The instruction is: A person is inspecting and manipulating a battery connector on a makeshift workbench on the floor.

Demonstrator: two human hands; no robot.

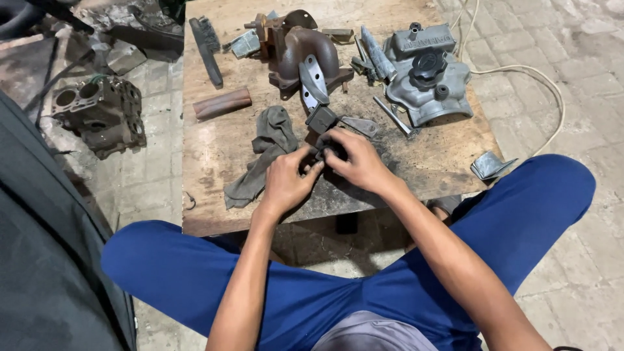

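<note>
Together, both hands [325,166] on dark part [322,120]

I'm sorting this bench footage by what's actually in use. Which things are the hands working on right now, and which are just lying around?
In hand:
- small dark part, gripped between left hand and right hand

Lying about:
- grey rag, beside the left hand
- rusty manifold
- grey engine cover
- rusty tube
- brush
- engine block, on the floor
</note>
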